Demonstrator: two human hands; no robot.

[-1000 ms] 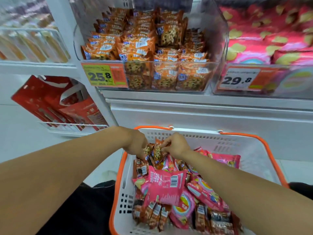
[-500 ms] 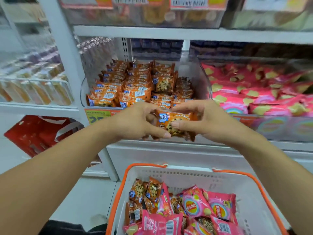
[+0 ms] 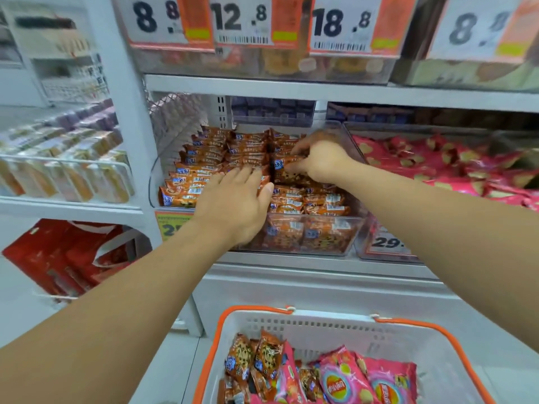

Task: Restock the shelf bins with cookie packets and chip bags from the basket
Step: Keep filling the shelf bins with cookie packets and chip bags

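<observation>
Step in hand: cookie packet (image 3: 287,172) going into clear cookie bin (image 3: 306,249), frame centre. Right hand (image 3: 320,161) pinches it; left hand (image 3: 233,205) lies flat, fingers straight, on stocked rows. Basket (image 3: 320,325), lower frame, holds more packets and pink chip bags (image 3: 344,380). Next, likely: release, reach down.

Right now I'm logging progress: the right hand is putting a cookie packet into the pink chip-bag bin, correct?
Not quite. In the head view the right hand is putting the cookie packet into the cookie bin, not the chip-bag bin beside it.
</observation>
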